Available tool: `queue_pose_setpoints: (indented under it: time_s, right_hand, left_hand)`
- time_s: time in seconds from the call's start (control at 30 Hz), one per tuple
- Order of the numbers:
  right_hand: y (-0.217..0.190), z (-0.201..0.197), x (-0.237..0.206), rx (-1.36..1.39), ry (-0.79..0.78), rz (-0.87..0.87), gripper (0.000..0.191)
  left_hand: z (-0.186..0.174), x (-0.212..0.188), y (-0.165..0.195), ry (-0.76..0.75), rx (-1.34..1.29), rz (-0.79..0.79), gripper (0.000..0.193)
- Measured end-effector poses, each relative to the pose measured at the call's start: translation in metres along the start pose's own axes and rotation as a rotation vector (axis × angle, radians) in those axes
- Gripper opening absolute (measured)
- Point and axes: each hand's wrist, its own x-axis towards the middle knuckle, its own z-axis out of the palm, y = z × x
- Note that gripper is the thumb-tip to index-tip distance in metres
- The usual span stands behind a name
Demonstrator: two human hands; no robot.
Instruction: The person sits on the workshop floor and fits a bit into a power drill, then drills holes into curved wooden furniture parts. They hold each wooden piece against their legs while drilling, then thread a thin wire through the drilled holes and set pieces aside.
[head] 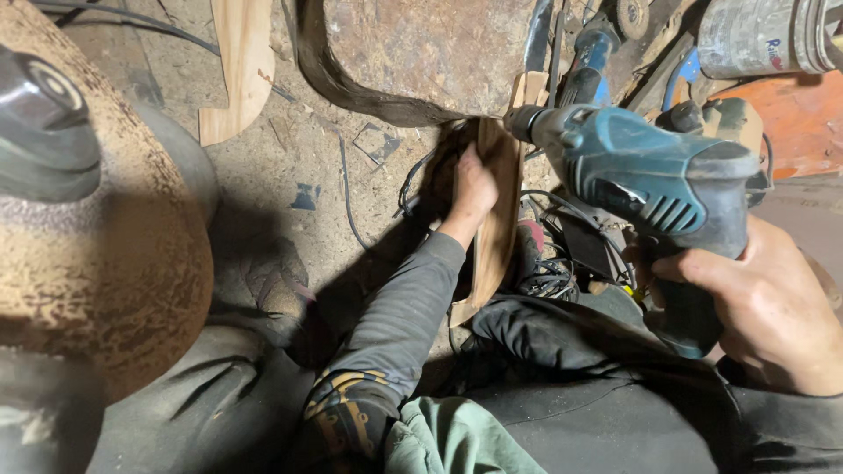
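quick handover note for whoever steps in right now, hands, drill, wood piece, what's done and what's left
Left hand: gripping the curved wood strip, standing on edge on the sawdust floor.
Right hand: closed on the handle of the blue power drill, nose at the strip's upper end.
Done: strip steadied, drill lined up.
Left: no hole visible yet; whether the bit touches the wood cannot be told.

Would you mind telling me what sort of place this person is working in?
Most likely a small woodworking shop. The right hand grips a blue power drill, the left hand steadies a curved wooden piece, and sawdust covers the floor, where another cut wooden board lies.
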Motion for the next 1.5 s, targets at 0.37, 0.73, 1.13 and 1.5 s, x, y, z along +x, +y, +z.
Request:
queue_pose_setpoints:
  time_s: [0.37,0.73,1.13,1.5]
  right_hand:
    - [-0.007,0.016,0.008,-0.141,0.062,0.006,0.038]
    - [-0.017,0.029,0.005,-0.068,0.095,0.078,0.04]
    - [-0.017,0.03,0.007,-0.078,0.075,0.053,0.039]
    - [-0.015,0.029,0.007,-0.066,0.042,-0.003,0.038]
  left_hand:
    - [-0.018,-0.002,0.03,-0.059,-0.115,-0.11,0.071]
    - [-0.011,0.002,0.02,0.02,0.168,0.08,0.057]
    - [-0.013,0.002,0.023,-0.048,0.236,0.021,0.06]
    - [-0.01,0.002,0.018,0.021,0.194,0.101,0.057]
